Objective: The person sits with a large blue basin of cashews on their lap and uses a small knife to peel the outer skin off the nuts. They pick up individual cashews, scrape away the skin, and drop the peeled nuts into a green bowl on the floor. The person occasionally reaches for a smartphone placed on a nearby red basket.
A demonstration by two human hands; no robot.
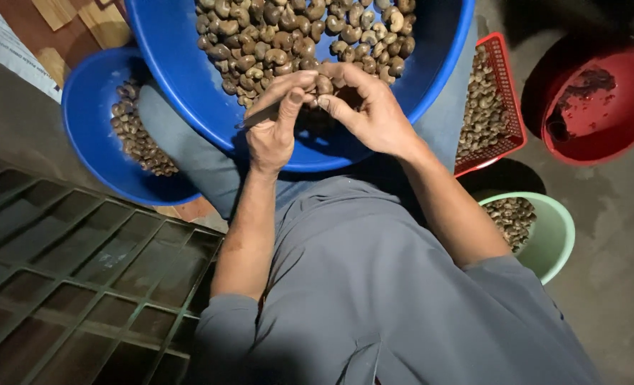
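Right now both hands meet over the near rim of the big blue basin (188,78). The right hand (374,114) pinches a single cashew nut (324,85) between thumb and fingertips, so the nut sits at its fingertips, just left of the palm. The left hand (271,128) is closed around a thin blade (260,115), its long axis running from lower left up toward the nut. The nut looks brown, curved and dull-shelled, like the heap (295,36) behind it.
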